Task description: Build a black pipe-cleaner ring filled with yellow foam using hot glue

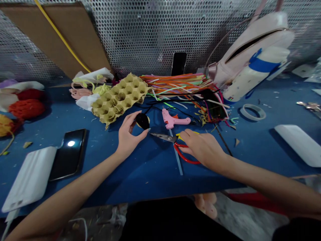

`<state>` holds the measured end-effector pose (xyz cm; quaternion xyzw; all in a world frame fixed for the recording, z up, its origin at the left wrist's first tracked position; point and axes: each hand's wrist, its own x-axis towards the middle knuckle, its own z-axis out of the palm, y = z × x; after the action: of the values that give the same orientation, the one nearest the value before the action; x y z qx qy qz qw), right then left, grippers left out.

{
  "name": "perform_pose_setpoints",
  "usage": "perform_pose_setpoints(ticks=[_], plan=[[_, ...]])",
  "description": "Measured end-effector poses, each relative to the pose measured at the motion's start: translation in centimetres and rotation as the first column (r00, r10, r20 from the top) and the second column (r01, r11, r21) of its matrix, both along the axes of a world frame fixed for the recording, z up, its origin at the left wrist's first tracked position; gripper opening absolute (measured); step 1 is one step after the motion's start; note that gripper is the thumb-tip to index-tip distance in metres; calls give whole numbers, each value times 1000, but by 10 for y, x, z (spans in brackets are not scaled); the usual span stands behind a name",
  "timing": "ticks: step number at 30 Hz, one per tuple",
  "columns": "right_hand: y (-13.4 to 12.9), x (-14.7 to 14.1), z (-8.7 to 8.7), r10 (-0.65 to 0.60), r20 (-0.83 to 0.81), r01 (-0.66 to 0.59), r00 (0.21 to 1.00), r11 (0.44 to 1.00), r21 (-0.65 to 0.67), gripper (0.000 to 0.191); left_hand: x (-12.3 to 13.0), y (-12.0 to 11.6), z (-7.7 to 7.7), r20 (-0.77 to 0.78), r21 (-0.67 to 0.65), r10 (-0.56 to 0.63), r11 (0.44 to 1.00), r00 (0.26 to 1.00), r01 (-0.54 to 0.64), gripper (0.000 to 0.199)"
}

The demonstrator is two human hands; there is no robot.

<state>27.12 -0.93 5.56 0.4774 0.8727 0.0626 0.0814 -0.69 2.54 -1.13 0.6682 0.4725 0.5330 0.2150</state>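
Observation:
My left hand (130, 134) holds a small black rounded piece (142, 121) with a pale yellowish edge between thumb and fingers. My right hand (200, 145) grips scissors (167, 137) with red and yellow handles. The scissor tips point left, just short of my left thumb, and the blades look closed or nearly so. Behind the scissors lies a pink glue gun (174, 119) on the blue table (150, 187). A clear glue stick (178, 159) extends from beneath the scissors toward the table's front edge.
Farther back are an egg carton (120, 98), a pile of coloured stems (175, 83) and a leaning phone (179, 63). Yarn (27, 109), another phone (69, 152) and a white power bank (32, 177) lie left. A tape roll (252, 112), bottle (253, 75) and white box (299, 144) stand right.

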Motion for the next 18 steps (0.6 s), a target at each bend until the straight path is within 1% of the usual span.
perform_pose_setpoints(ticks=[4,8,11,14,18], plan=[[-2,-2,1,-36,15,36,999,999,-33,23,0,1,-1,-10,4,7,1000,1000,-7,59],[-2,-7,-6,-68,6,68,998,997,-45,24,0,2,-1,5,17,15,1000,1000,-15,60],[2,-14,-10,-60,-14,59,998,997,-48,25,-1,1,-1,11,30,12,999,1000,-13,59],[6,-16,-10,-48,-30,47,998,998,-36,27,-2,1,0,13,31,7,999,1000,-7,60],[8,-5,-7,-30,-39,31,999,999,25,28,-4,1,-1,-11,37,4,999,1000,-3,61]])
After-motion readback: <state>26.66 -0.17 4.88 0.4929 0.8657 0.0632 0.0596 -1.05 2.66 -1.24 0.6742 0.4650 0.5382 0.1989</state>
